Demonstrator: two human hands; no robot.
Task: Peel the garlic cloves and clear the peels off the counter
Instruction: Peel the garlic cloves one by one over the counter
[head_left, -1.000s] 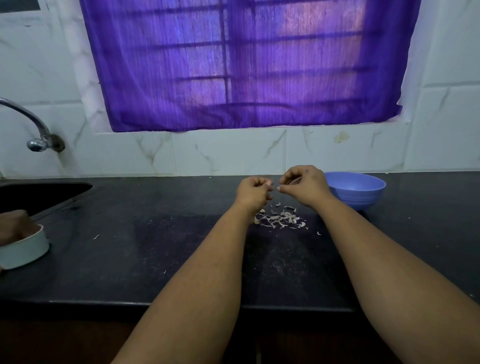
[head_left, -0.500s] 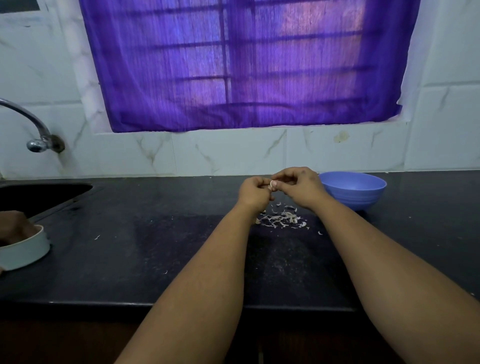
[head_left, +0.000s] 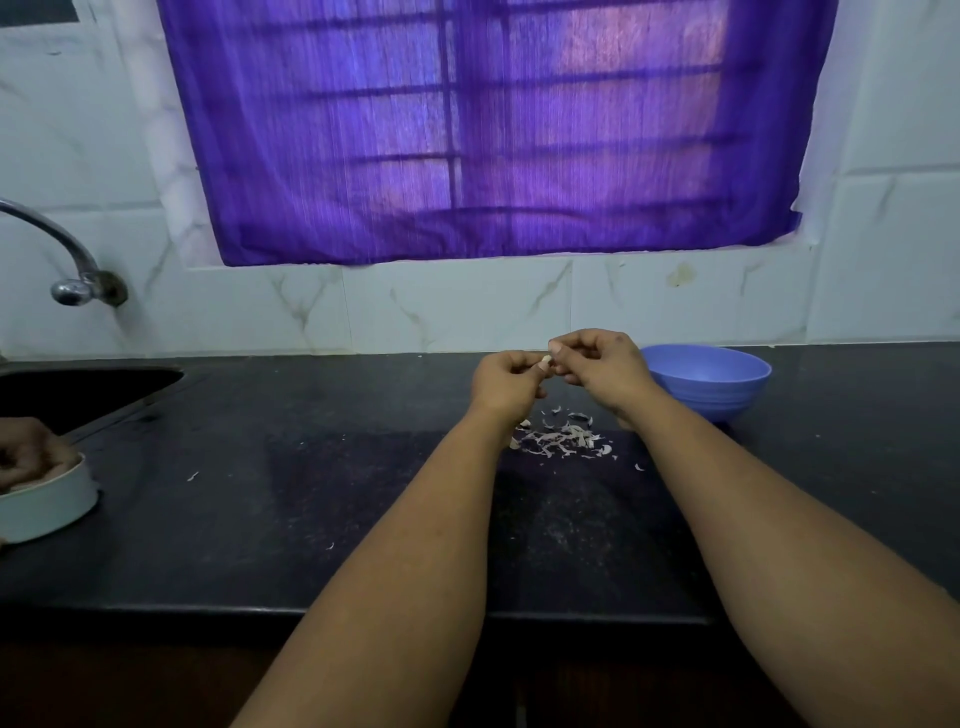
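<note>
Black stone table (head_left: 260, 519) carries our work, with a blue bowl (head_left: 709, 382) just right of our hands. Papery peels (head_left: 561, 439) lie scattered directly below them. Our left hand (head_left: 506, 384) curls round a pale garlic clove (head_left: 545, 361), and our right hand (head_left: 602, 366) pinches at its tip from the right. We judge the clove's long axis runs roughly between the two hands, though it is too small to be sure.

Bare arms, nothing worn

Both forearms are uncovered from the frame's lower edge up to the left hand (head_left: 506, 382) and right hand (head_left: 605, 366); no sleeves, rings, or wristbands show.
</note>
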